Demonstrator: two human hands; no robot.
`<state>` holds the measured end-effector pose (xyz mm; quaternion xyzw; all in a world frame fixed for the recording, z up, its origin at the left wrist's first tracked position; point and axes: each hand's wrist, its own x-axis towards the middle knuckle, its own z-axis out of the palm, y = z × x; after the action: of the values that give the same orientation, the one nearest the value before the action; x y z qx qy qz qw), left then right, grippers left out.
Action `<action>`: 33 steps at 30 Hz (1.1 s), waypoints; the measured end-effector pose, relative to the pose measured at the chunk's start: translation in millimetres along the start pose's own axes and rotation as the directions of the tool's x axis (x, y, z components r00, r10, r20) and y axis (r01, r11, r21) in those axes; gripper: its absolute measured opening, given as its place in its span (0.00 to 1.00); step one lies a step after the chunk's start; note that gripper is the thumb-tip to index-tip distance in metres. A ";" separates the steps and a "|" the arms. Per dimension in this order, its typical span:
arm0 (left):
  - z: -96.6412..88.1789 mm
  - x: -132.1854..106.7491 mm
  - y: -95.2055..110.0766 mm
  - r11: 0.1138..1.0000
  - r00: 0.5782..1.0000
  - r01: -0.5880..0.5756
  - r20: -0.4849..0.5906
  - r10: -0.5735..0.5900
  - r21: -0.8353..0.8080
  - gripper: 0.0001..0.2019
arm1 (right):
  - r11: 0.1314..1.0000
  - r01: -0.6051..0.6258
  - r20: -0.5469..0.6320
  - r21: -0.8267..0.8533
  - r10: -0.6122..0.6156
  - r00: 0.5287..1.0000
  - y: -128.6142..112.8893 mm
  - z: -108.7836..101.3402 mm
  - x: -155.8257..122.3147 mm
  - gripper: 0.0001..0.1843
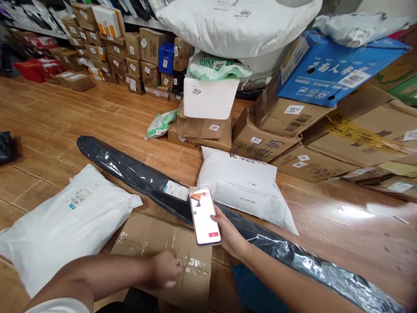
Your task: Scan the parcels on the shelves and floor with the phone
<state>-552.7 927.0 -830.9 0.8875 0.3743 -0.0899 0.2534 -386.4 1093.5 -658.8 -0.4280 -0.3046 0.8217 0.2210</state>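
A smartphone (205, 217) with a lit screen is held in my right hand (228, 230), thumb over the screen's edge. It hovers above a long parcel in black plastic (130, 169) that has a white label. My left hand (164, 269) rests at a flat cardboard box (153, 232) with clear tape. Its fingers are curled in, and whatever may be in them is hidden. On the left lies a puffy white mailer bag (78, 208) with a printed label. Another white mailer (241, 187) with black print lies behind the phone, against the black parcel.
Stacked cartons (254, 139) and a blue box (329, 65) stand at the right. A large white sack (241, 26) sits atop the pile over a white box (210, 98). More small cartons (119, 63) line the shelf at the back left. A green-white packet (161, 124) lies on the wooden floor.
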 end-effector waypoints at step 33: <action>-2.0 -10.5 -8.4 0.986 0.980 -0.155 -0.118 0.161 0.057 0.20 | 0.991 -0.061 0.084 -0.122 0.071 0.994 18.9 -33.1 24.2 0.21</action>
<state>-566.1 926.5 -828.7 0.9240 0.3151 -0.0237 0.2154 -373.6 1105.3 -700.4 -0.4138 -0.3483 0.8269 0.1541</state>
